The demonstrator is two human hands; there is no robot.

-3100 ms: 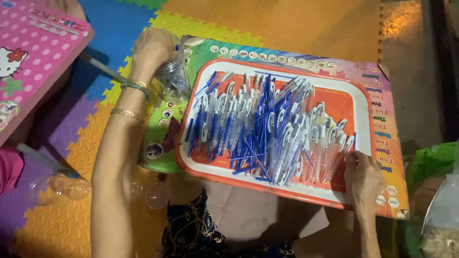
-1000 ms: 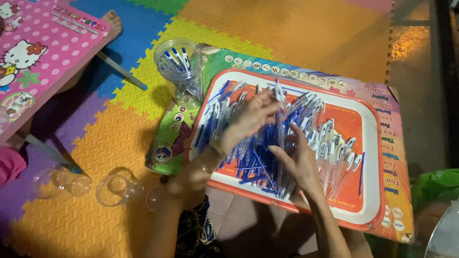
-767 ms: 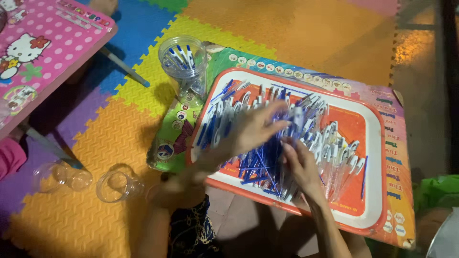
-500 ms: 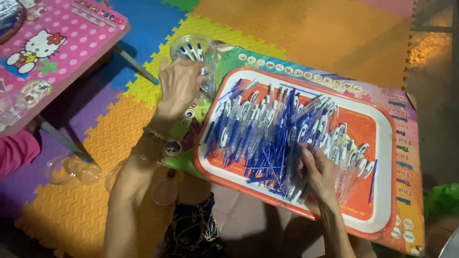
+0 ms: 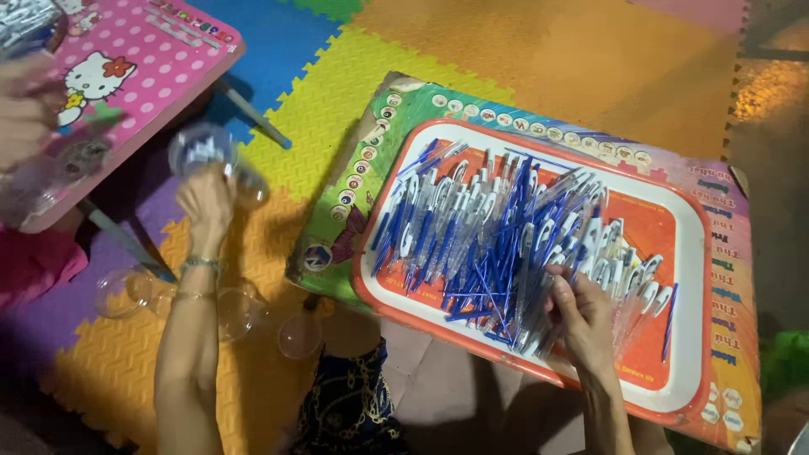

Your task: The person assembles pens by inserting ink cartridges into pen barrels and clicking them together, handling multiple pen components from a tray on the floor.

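Observation:
An orange tray point(image 5: 698, 253) sits on a colourful low table point(image 5: 371, 168) and holds a heap of blue-and-clear ballpoint pens point(image 5: 497, 227). My right hand point(image 5: 581, 316) rests on the pens at the tray's near right, fingers curled among them. My left hand point(image 5: 206, 198) is stretched out to the left over the foam mat, gripping a clear plastic cup point(image 5: 202, 152) that looks blurred with pens inside.
A pink polka-dot low table point(image 5: 152, 50) stands at the upper left, with another person's hand point(image 5: 25, 93) over it. Several empty clear plastic cups point(image 5: 240, 312) lie on the foam puzzle mat point(image 5: 337, 93) near my left arm.
My left hand has lifted the clear cup from the colourful table's corner and carried it left over the mat. My right hand stayed on the pens.

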